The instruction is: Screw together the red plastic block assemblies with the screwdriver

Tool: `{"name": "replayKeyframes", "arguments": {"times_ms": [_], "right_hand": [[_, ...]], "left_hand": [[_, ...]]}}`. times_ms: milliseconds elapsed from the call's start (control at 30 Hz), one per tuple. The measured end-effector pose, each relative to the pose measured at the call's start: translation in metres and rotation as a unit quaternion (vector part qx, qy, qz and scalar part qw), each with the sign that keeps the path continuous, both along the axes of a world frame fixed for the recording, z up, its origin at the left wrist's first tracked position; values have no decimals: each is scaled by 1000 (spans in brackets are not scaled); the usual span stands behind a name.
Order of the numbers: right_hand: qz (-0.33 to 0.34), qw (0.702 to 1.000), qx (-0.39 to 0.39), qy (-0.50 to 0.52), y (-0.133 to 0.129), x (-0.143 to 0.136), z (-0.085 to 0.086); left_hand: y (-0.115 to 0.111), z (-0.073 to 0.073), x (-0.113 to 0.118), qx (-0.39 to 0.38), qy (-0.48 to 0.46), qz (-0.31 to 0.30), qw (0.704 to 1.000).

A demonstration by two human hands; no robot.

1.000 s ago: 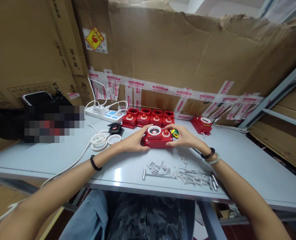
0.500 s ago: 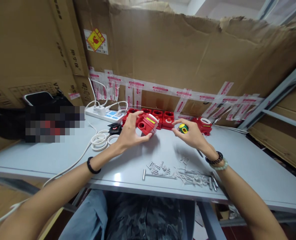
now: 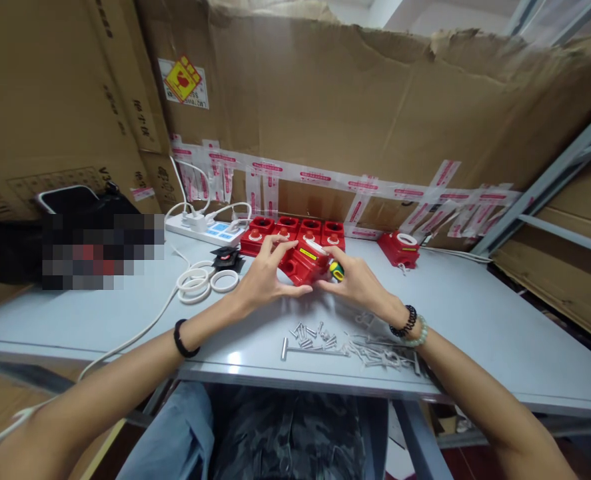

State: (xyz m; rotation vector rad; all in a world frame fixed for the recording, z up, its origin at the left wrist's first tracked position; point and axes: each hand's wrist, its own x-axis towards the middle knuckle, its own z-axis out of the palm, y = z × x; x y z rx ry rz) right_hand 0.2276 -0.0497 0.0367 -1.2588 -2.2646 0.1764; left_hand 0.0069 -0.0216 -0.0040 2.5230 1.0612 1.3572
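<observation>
A red housing with a white ring on top and a yellow label (image 3: 302, 263) is tilted above the table between my hands. My left hand (image 3: 268, 273) grips its left side with thumb and fingers. My right hand (image 3: 358, 280) touches its right side and also holds a screwdriver with a green and yellow handle (image 3: 336, 270) in the palm. Behind them stands a row of several red housings (image 3: 333, 235). Another red housing with a white ring (image 3: 400, 249) sits apart on the right. Screws (image 3: 305, 333) lie in front of my hands.
T-shaped metal tools (image 3: 284, 349) and small white parts (image 3: 382, 353) lie near the front edge. White rings (image 3: 224, 281), a black part (image 3: 226, 259) and a power strip (image 3: 205, 228) are on the left. Cardboard (image 3: 300, 100) stands behind, a metal shelf frame (image 3: 550, 180) at right.
My right hand has moved left with the screwdriver and now meets the red housing. My left hand has shifted slightly right and down with the housing, which has turned a little.
</observation>
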Motion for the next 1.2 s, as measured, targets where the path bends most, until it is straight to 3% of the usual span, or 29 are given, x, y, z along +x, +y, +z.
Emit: {"name": "replayKeyframes", "arguments": {"times_ms": [167,367,467,600,667,767,900,1033,1200], "right_hand": [[45,999,-7,30,6,16,6],[81,995,-29,59,6,22,10],[34,996,-12,86,0,21,19],[-66,983,82,151,-9,35,39],[-91,981,111,133,-13,47,45],[-69,997,-25,-28,-17,59,41],[-33,963,-173,-204,-17,63,26],[-7,934,-256,-247,-14,61,19],[0,932,-273,-240,-12,56,13]], "left_hand": [[6,-2,-2,-35,-8,-97,995],[12,-2,-5,23,-10,-99,995],[11,2,-5,30,-4,-113,993],[8,4,-6,8,-5,-130,991],[8,4,-7,11,2,-119,993],[9,4,-9,25,11,-109,994],[11,4,-10,50,17,-126,991],[11,5,-10,71,17,-137,988],[10,6,-11,71,28,-137,988]]}}
